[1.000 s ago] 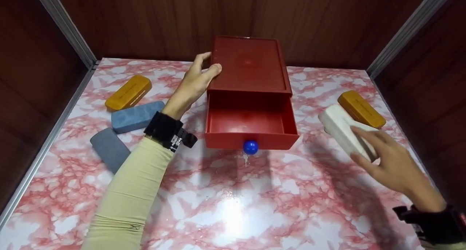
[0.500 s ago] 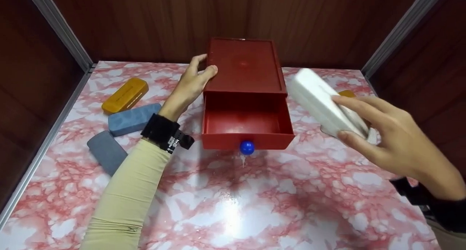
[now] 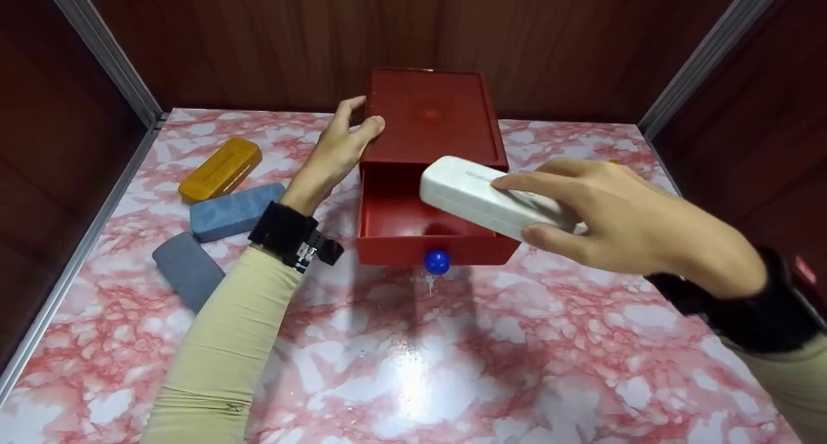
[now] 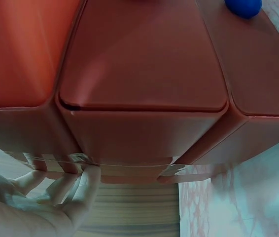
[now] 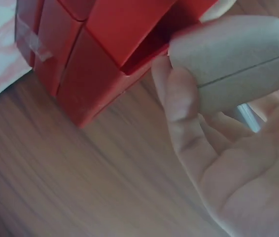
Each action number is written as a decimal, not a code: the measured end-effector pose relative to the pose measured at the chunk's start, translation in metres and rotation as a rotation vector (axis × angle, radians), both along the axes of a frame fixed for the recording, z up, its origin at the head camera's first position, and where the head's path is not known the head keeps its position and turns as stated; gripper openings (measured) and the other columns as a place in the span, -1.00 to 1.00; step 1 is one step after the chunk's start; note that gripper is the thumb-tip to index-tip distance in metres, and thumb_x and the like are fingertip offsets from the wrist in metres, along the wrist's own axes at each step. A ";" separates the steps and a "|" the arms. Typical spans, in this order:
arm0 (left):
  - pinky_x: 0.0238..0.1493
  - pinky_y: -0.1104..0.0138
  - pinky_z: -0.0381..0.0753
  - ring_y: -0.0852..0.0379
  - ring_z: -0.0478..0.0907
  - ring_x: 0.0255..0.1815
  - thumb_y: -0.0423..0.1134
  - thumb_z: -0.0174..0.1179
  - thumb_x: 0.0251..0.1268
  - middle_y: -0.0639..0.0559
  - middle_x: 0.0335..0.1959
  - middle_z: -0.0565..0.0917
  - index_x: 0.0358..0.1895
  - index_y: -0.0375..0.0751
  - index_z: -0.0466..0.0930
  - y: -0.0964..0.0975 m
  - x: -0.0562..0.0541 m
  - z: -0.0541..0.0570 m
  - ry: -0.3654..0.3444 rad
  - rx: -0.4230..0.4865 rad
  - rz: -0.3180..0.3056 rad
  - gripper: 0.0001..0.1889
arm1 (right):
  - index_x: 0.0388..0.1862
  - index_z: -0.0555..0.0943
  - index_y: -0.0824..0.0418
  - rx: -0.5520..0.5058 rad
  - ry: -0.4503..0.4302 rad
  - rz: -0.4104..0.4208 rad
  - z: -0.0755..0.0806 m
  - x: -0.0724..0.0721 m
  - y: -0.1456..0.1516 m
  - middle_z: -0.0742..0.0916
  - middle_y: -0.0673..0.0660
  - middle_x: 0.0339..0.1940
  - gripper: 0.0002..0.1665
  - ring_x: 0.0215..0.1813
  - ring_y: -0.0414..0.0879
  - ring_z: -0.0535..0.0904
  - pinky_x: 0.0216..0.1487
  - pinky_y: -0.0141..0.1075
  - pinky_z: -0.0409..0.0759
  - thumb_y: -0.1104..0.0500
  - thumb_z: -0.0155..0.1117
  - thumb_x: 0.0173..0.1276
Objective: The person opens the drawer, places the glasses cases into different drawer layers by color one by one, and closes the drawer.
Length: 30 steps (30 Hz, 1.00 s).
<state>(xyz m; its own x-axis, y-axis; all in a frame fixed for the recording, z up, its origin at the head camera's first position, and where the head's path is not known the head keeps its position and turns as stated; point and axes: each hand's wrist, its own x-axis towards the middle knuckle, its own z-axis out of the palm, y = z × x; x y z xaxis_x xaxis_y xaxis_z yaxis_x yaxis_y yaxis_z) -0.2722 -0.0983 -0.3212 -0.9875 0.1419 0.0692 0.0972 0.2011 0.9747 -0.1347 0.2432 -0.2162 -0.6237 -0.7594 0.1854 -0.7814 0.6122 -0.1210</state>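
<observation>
Right hand (image 3: 607, 214) pinches a white case (image 3: 475, 189) above the drawer (image 3: 392, 251) of the red box (image 3: 429, 117), no longer right of it but not inside; left hand (image 3: 337, 143), loosely spread, touches the box.

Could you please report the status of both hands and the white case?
Left hand touching red box. Right hand holding white case, partly over open drawer. No obstruction seen.

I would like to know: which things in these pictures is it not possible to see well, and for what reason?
- Writing on the white case: head view, too small to read.
- Right part of the red drawer's inside: head view, behind the white case.
- Yellow thing: head view, only a sliver shows behind the right hand.
- Grey case's near end: head view, behind the left sleeve.
- Blue knob: left wrist view, cut by the top edge.
</observation>
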 end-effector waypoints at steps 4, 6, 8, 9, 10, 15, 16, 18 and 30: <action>0.47 0.16 0.45 0.00 0.44 0.52 0.01 0.13 0.61 -0.18 0.54 0.43 0.69 -0.09 0.09 0.000 0.000 0.000 -0.010 0.015 -0.003 -0.26 | 0.48 0.59 -0.08 0.075 -0.077 -0.047 0.007 -0.005 -0.014 0.74 0.06 -0.08 -0.40 -0.26 -0.15 0.57 -0.24 -0.17 0.58 0.00 0.36 0.46; 0.49 0.17 0.43 0.01 0.41 0.54 0.03 0.14 0.60 -0.17 0.56 0.40 0.70 -0.08 0.09 0.000 0.000 0.000 -0.013 0.005 -0.003 -0.25 | 0.47 0.59 -0.13 0.099 -0.108 -0.073 0.009 -0.006 -0.021 0.73 0.03 -0.13 -0.42 -0.29 -0.16 0.56 -0.25 -0.19 0.57 -0.02 0.35 0.48; 0.50 0.17 0.42 0.01 0.39 0.55 0.04 0.14 0.60 -0.16 0.58 0.37 0.70 -0.07 0.09 0.001 -0.001 0.001 -0.012 -0.004 -0.006 -0.24 | 0.47 0.59 -0.16 0.117 -0.136 -0.099 0.011 -0.007 -0.026 0.73 0.04 -0.13 -0.43 -0.29 -0.16 0.57 -0.26 -0.19 0.57 -0.04 0.33 0.49; 0.50 0.17 0.42 0.01 0.39 0.56 0.05 0.14 0.60 -0.16 0.59 0.36 0.70 -0.07 0.09 0.001 -0.001 0.001 -0.011 -0.007 -0.008 -0.24 | 0.46 0.59 -0.16 0.124 -0.150 -0.108 0.012 -0.007 -0.029 0.74 0.05 -0.13 -0.43 -0.29 -0.16 0.58 -0.27 -0.18 0.58 -0.04 0.33 0.50; 0.50 0.17 0.42 0.01 0.39 0.56 0.05 0.14 0.60 -0.15 0.60 0.34 0.70 -0.07 0.09 0.002 -0.002 0.001 -0.009 -0.009 -0.009 -0.24 | 0.46 0.60 -0.15 0.130 -0.162 -0.115 0.013 -0.008 -0.032 0.75 0.06 -0.11 -0.44 -0.30 -0.15 0.59 -0.27 -0.18 0.59 -0.04 0.32 0.50; 0.47 0.19 0.44 0.01 0.46 0.49 0.04 0.13 0.60 -0.15 0.56 0.39 0.69 -0.08 0.10 0.002 -0.003 0.001 -0.004 0.004 -0.006 -0.25 | 0.41 0.64 -0.04 0.169 -0.199 -0.156 0.013 -0.013 -0.051 0.79 0.12 0.00 -0.48 -0.25 -0.08 0.66 -0.22 -0.12 0.64 -0.04 0.30 0.51; 0.47 0.19 0.44 0.01 0.47 0.48 0.04 0.13 0.60 -0.15 0.56 0.38 0.69 -0.08 0.10 0.002 -0.002 0.000 -0.003 0.005 -0.005 -0.26 | 0.38 0.65 -0.02 0.181 -0.197 -0.167 0.013 -0.014 -0.055 0.79 0.12 -0.01 -0.50 -0.23 -0.06 0.66 -0.20 -0.11 0.65 -0.04 0.31 0.51; 0.48 0.18 0.42 0.02 0.45 0.50 0.05 0.13 0.60 -0.14 0.58 0.36 0.69 -0.06 0.10 0.001 -0.002 0.000 -0.008 -0.001 -0.005 -0.25 | 0.33 0.68 0.00 0.206 -0.185 -0.193 0.013 -0.016 -0.062 0.79 0.12 -0.05 -0.53 -0.22 -0.01 0.67 -0.19 -0.06 0.64 -0.05 0.30 0.50; 0.53 0.17 0.36 0.02 0.40 0.54 0.08 0.13 0.59 -0.13 0.63 0.30 0.70 -0.04 0.09 0.001 -0.001 0.001 -0.010 -0.025 -0.002 -0.24 | -0.03 0.70 0.13 0.285 -0.090 -0.346 0.006 -0.014 -0.087 0.60 0.22 -0.11 -0.69 -0.28 0.15 0.63 -0.21 0.04 0.69 -0.05 0.33 0.43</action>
<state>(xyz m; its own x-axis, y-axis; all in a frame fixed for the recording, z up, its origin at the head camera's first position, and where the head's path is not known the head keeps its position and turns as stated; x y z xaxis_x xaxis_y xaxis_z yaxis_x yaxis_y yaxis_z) -0.2735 -0.0977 -0.3201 -0.9878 0.1451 0.0560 0.0881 0.2249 0.9704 -0.1488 0.1563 -0.2106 -0.8535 -0.5167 -0.0674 -0.5195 0.8539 0.0317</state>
